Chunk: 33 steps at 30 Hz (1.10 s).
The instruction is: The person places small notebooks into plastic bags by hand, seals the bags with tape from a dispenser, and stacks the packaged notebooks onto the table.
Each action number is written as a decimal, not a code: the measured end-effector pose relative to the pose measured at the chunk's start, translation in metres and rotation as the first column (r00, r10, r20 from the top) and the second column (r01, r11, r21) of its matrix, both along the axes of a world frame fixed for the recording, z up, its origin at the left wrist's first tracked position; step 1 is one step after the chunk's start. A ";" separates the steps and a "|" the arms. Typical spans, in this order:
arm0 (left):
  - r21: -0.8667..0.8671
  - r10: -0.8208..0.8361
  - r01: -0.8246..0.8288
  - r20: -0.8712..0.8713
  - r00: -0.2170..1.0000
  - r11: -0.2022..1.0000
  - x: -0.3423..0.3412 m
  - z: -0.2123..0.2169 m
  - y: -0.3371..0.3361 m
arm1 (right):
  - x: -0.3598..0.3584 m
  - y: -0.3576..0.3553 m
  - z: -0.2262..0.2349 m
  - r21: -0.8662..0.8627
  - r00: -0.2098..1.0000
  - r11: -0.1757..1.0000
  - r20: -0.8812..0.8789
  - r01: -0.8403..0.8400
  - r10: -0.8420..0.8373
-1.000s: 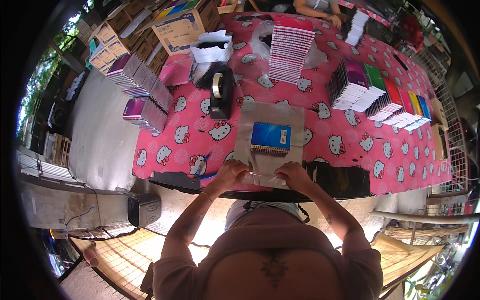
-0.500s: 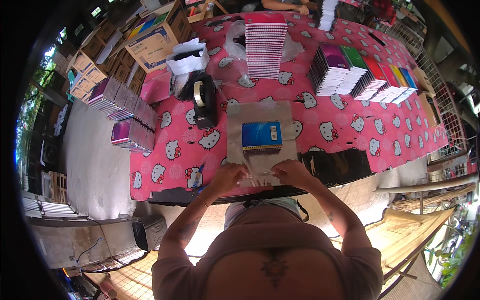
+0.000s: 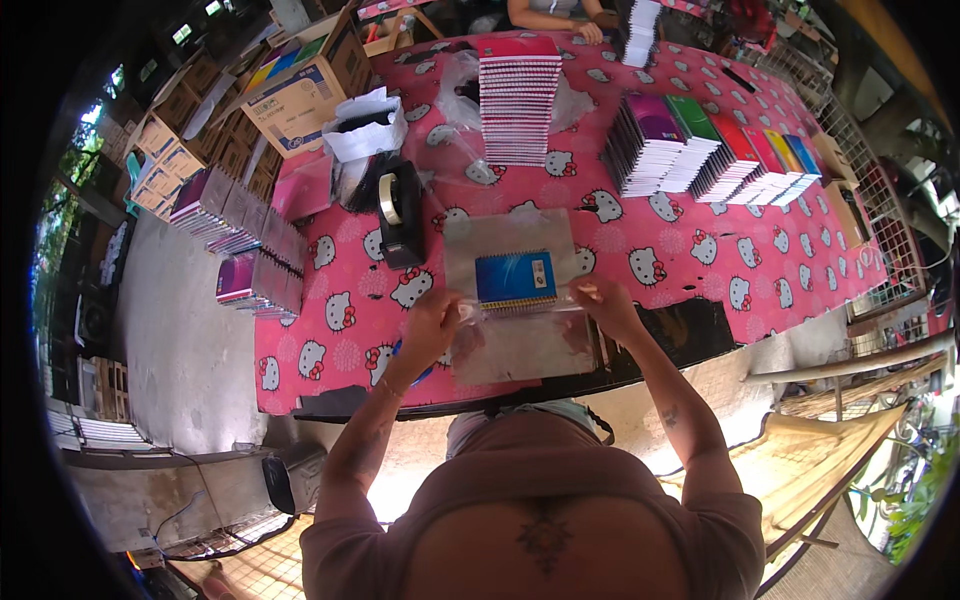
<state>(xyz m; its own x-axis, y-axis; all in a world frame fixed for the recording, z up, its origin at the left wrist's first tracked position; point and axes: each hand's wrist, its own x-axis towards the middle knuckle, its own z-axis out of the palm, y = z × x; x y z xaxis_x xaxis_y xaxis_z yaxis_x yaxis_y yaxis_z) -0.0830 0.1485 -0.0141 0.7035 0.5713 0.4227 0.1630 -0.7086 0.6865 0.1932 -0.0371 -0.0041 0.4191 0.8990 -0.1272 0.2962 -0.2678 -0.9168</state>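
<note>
A blue spiral-bound notebook [image 3: 512,275] lies on top of a small stack, its coil edge facing me. Beneath it is a flat grey-brown sheet [image 3: 550,226] on the table. My left hand [image 3: 438,318] pinches one side of a clear plastic film [image 3: 520,313] just left of the notebook's near edge. On the other side, my right hand [image 3: 604,304] pinches the film too. The transparent film stretches between both hands along the coil side. How far it runs under the stack cannot be made out. A black tape dispenser [image 3: 402,225] stands beyond my left hand.
A tall stack of spiral notebooks [image 3: 518,105] stands farther back. Coloured notebook stacks [image 3: 650,150] line the right side. More wrapped stacks [image 3: 258,275] sit at the left edge, near a cardboard box [image 3: 300,108]. Across the table, a person's hand [image 3: 590,33] shows.
Both hands have moved away from the table's near edge, up to the notebook's sides, and spread wider. The film between them has come up toward the notebook's coil edge.
</note>
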 end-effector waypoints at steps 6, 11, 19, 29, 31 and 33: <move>-0.773 0.098 -0.073 -0.014 0.995 0.630 0.032 -0.051 0.043 | 0.022 0.043 -0.060 -0.005 0.814 0.990 -0.568 0.140 -0.118; -0.886 0.094 -0.073 -0.033 0.995 0.458 0.024 -0.056 0.040 | 0.008 0.052 -0.046 -0.055 0.776 0.996 -0.625 0.069 -0.088; -0.903 0.109 -0.018 0.032 0.994 0.430 0.022 -0.054 0.036 | -0.014 0.044 -0.028 0.085 0.938 0.959 0.204 0.269 -0.281; -0.233 0.303 -0.322 -0.113 0.946 0.918 0.045 0.005 0.049 | -0.108 0.033 -0.022 0.078 0.571 0.971 0.818 -0.226 0.067; 0.145 0.176 -0.189 0.102 0.979 0.971 0.085 0.025 0.066 | -0.111 0.038 -0.019 0.054 0.554 0.973 0.828 -0.223 0.081; 0.071 0.049 -0.046 -0.035 0.998 0.996 0.129 0.022 0.077 | -0.112 0.039 -0.020 0.030 0.535 0.978 0.841 -0.206 0.086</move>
